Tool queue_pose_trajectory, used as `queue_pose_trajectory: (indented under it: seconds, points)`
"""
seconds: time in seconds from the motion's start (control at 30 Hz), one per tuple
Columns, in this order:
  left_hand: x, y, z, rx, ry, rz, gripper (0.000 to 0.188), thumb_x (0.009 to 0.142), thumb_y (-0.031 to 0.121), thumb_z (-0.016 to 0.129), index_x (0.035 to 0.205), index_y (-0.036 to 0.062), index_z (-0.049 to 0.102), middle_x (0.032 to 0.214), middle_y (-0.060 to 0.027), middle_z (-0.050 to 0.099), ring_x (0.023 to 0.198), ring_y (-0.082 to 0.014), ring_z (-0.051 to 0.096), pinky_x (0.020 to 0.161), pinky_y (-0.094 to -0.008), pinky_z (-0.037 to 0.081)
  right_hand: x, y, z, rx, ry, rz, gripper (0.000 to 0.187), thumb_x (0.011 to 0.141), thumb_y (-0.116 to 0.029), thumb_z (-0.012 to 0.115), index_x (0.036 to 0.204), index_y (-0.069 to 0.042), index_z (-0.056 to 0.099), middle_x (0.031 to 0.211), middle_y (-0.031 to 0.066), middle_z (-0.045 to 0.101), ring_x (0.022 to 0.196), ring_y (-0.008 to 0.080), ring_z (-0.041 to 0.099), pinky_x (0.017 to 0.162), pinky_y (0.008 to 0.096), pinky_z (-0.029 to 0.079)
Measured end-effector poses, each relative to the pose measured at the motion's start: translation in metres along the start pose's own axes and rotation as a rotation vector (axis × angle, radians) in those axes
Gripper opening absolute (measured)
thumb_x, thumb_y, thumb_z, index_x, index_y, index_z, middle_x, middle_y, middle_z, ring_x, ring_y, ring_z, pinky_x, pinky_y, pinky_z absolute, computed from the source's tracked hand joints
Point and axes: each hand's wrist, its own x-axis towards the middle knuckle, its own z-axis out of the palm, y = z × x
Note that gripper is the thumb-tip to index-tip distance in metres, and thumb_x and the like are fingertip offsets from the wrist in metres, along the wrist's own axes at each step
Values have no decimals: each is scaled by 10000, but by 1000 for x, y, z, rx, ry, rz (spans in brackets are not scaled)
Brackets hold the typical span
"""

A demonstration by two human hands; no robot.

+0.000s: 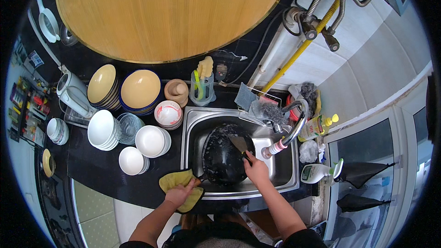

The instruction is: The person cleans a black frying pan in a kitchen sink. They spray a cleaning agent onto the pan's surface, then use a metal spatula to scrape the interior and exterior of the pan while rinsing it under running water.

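Note:
A black wok (pixel 225 156) lies in the steel sink (pixel 184 156), with whitish suds on its inner wall. My right hand (pixel 257 171) is closed round the dark handle of a scraper (pixel 239 144), whose flat metal blade is over the wok's inside. At the sink's front left corner my left hand (pixel 180 194) grips the wok's brown handle (pixel 198 182). A yellow-green cloth (pixel 172 181) lies under and around that hand; whether the fingers hold it too, I cannot tell. Beside the wok, the faucet (pixel 301 115) ends in a pink-and-white nozzle (pixel 274 149).
Left of the sink stand stacked white bowls (pixel 149 141), yellow-lined bowls (pixel 141 88), a wooden mortar (pixel 176 92) and a clear utensil holder (pixel 202 89). A wire rack (pixel 257 118) with scouring pads sits behind it. To the right are a yellow soap bottle (pixel 313 127) and a spray bottle (pixel 317 172).

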Motion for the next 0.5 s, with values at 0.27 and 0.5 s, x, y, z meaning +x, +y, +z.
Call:
queue_pose_trajectory:
  seconds: [0.27, 0.5]
  points:
    - [-2, -3, 4, 63, -9, 39, 571, 913, 310, 451, 1433, 259, 221, 774, -173, 575, 624, -316, 617, 507, -436, 486, -24, -9, -1, -30, 4, -61, 411, 833, -275, 566, 1230, -169, 555, 763, 201, 644, 682, 371, 626, 616, 460, 504]
    - [-5, 4, -9, 58, 22, 72, 577, 902, 300, 467, 1427, 236, 238, 767, -169, 570, 620, -288, 619, 489, -399, 484, 5, -12, -5, 102, 22, 120, 376, 832, -338, 567, 1190, -226, 592, 817, 188, 653, 754, 356, 634, 689, 442, 508]
